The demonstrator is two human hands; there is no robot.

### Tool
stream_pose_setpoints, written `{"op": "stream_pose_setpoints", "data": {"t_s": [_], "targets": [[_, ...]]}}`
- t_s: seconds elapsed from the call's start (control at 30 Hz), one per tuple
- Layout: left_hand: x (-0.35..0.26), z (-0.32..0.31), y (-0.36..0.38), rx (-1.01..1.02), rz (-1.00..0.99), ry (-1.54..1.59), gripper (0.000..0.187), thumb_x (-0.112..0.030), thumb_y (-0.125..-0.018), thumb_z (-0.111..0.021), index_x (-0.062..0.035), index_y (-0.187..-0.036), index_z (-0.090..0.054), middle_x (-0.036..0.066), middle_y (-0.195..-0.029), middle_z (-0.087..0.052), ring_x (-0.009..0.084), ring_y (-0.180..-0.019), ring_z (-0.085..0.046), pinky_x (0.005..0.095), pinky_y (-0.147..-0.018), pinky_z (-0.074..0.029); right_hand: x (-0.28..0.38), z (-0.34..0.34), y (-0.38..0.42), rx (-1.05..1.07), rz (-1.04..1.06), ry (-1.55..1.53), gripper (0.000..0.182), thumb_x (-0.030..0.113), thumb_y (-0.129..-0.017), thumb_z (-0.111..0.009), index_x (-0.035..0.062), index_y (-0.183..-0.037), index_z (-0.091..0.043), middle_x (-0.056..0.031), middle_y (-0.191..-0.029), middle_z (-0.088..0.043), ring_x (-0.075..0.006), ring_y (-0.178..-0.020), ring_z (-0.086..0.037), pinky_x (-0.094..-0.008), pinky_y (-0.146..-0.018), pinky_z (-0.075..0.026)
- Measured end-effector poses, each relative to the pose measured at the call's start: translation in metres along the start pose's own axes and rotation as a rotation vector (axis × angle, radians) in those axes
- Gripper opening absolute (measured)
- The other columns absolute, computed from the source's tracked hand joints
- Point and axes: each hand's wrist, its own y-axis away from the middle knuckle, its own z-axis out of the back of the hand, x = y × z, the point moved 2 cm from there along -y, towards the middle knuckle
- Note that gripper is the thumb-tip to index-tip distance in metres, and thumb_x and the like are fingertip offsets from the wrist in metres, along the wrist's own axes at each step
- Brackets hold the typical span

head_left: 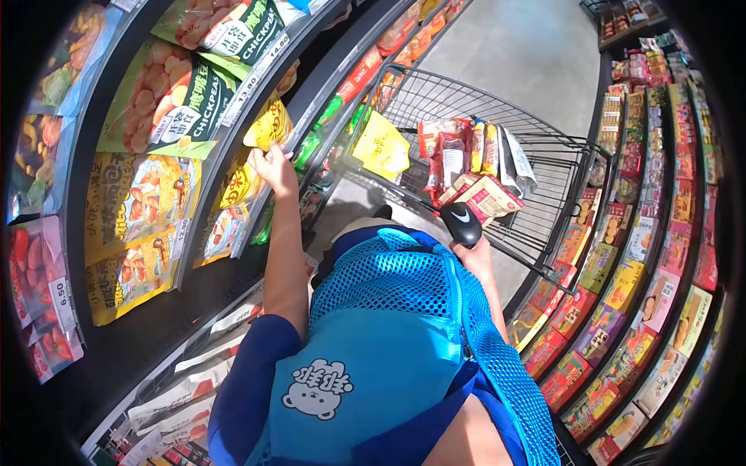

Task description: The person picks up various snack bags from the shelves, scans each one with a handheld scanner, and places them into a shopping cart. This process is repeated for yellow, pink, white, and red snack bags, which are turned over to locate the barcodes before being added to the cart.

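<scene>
My left hand (pixel 273 167) is at the left shelf, its fingers pinched at the lower edge of a yellow packet (pixel 268 123). Just below it on the shelf is another yellow packet (pixel 239 180). My right hand (pixel 472 252) is by the cart's handle, closed under a black object with a white swoosh (pixel 461 224); its fingers are partly hidden. Several red, yellow and white packets (pixel 474 159) lie in the wire shopping cart (pixel 544 128). A bright yellow tag (pixel 381 146) shows at the cart's left side.
Green chickpea bags (pixel 175 101) and yellow snack bags (pixel 140 225) fill the left shelves, with black shelf edges beside my left arm. Shelves of boxed snacks (pixel 606 326) curve along the right. Grey floor (pixel 505 46) shows beyond the cart.
</scene>
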Motion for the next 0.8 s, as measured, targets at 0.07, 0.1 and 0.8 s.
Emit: {"op": "stream_pose_setpoints", "data": {"t_s": [0.07,0.1,0.8], "targets": [[0.000,-0.003,0.004,0.064,-0.170,-0.085,0.018,0.002,-0.090,-0.054,0.0004,-0.106,-0.063,0.011,-0.111,-0.052,0.0187,-0.089,-0.063,0.0256,-0.063,-0.057,-0.005,0.001,0.003,-0.023,-0.018,-0.050,0.036,0.005,-0.070,-0.070,-0.0010,-0.105,-0.062,-0.0074,-0.095,-0.067,-0.0157,-0.087,-0.061,-0.0307,-0.080,-0.048],[0.008,-0.003,0.007,0.120,-0.300,-0.158,0.019,0.003,-0.089,-0.054,-0.0002,-0.105,-0.063,0.011,-0.113,-0.055,0.0201,-0.092,-0.063,0.0271,-0.066,-0.057,-0.009,0.002,0.004,-0.044,-0.031,-0.021,0.037,0.005,-0.070,-0.070,-0.0010,-0.105,-0.062,-0.0076,-0.095,-0.068,-0.0156,-0.087,-0.062,-0.0306,-0.080,-0.049],[-0.175,-0.111,0.115,1.382,0.354,0.987,0.027,-0.027,-0.090,-0.057,-0.0066,-0.074,-0.050,0.004,-0.078,-0.050,0.0143,-0.072,-0.048,0.0285,-0.070,-0.042,0.016,0.060,0.050,-0.174,0.148,-0.396,0.030,0.000,-0.079,-0.069,-0.0004,-0.109,-0.064,-0.0046,-0.097,-0.069,-0.0119,-0.086,-0.064,-0.0276,-0.077,-0.051]]}}
